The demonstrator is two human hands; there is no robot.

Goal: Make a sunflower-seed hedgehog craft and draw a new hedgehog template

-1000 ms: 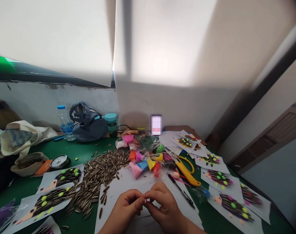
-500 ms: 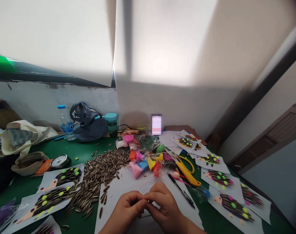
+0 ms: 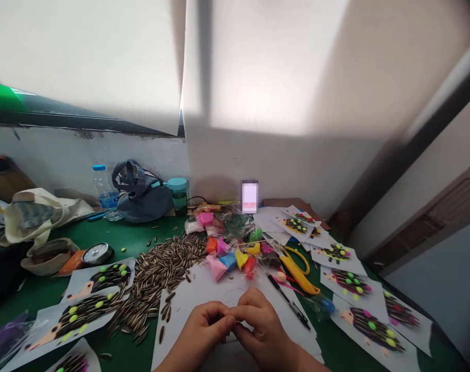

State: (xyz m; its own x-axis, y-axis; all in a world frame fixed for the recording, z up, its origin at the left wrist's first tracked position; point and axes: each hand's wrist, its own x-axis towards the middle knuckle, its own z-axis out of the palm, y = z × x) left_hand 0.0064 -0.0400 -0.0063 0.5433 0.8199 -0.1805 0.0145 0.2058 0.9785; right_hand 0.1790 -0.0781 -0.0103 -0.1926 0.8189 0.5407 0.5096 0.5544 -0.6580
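Note:
My left hand (image 3: 207, 326) and my right hand (image 3: 260, 324) meet fingertip to fingertip above a white sheet of paper (image 3: 192, 299). Both are closed in a pinch, and whatever lies between the fingers is hidden. Faint drawn lines (image 3: 232, 296) show on the paper just beyond the fingers. To the left lies a heap of striped sunflower seeds (image 3: 161, 268), a few of them on the paper's edge. Bags of coloured modelling clay (image 3: 229, 261) sit beyond my hands. A black pen (image 3: 288, 300) rests on the paper beside my right hand.
Yellow-handled scissors (image 3: 300, 274) lie at the right. Finished hedgehog pictures (image 3: 370, 325) of seeds and clay dots spread along the right, more hedgehog pictures (image 3: 78, 316) at the left. Behind stand a water bottle (image 3: 103, 188), a blue bag (image 3: 144, 199) and a teal-lidded cup (image 3: 178, 196).
My hands keep nearly the same pinched pose, with only slight finger movement. The whole view has shifted a little.

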